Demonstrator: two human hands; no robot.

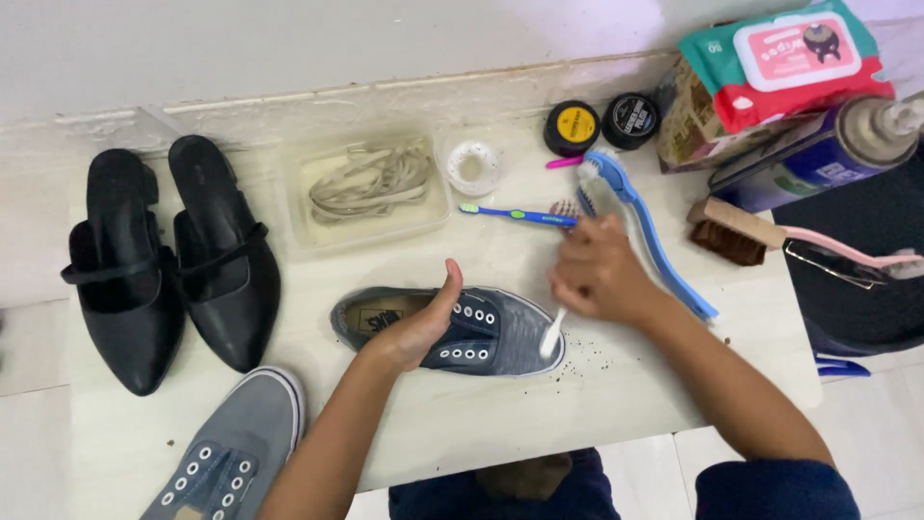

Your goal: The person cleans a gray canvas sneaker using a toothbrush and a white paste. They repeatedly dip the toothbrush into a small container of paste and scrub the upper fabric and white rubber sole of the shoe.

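Holding a grey canvas lace-less sneaker with white rubber sole (481, 337) down on the pale table top (577, 424), near its middle, toe pointing to the right. Clamping the left hand (416, 329) over the sneaker's opening and tongue, thumb raised, fingers hidden behind the upper. Closing the right hand (597, 272) around a small white-handled brush (552, 333), with its lower end touching the white toe edge of the sneaker; bristle end blurred, so not telling its exact shape. Keeping the two hands apart, one at each end of the shoe.

Judging the step in hand as scrubbing of the toe rim, with dark crumbs of dirt (589, 360) lying just beside the toe. Judging any further stroke as calling for a firm hold at the heel end and for turning the sole edge toward the brush.

Noting nearby:
- a blue toothbrush with green tip (515, 214) and a long blue plastic brush (647, 231) just behind the right hand;
- a clear plastic tub (300, 226) holding beige laces (371, 181) in cloudy water;
- a pair of black pointed flat shoes (173, 265) at the left;
- a second grey canvas sneaker (231, 453) at the near left edge.
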